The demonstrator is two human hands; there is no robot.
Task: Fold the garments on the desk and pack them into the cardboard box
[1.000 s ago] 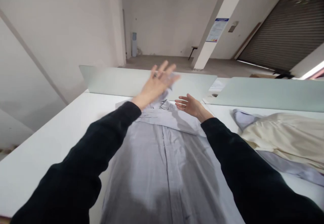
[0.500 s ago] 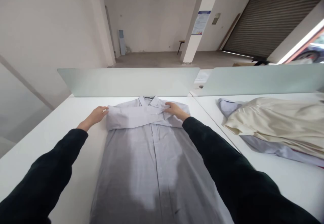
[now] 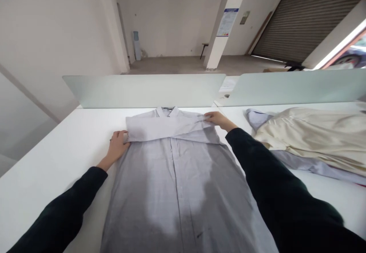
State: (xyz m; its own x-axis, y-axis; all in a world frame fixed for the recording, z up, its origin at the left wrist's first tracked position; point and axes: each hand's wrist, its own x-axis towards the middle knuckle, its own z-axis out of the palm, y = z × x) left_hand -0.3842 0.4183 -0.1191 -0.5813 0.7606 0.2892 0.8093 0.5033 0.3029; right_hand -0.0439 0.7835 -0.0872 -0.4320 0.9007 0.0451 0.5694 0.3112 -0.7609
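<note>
A pale grey-blue button-front shirt lies flat on the white table, collar at the far end. Its sides are folded across the chest in a wide band. My right hand rests on the band's far right end, fingers pinching the fabric. My left hand sits at the band's lower left corner, fingers curled against the edge. Whether it grips the cloth, I cannot tell. Both black sleeves reach in from the near corners.
A cream garment lies on the adjoining table to the right, over pale blue cloth. A frosted glass partition runs along the table's far edge. Beyond it lie a concrete floor and a roller shutter.
My hands have come down from the raised position onto the folded band. My right hand has slid right to its end, my left hand has dropped to the lower corner, and the band now lies flat.
</note>
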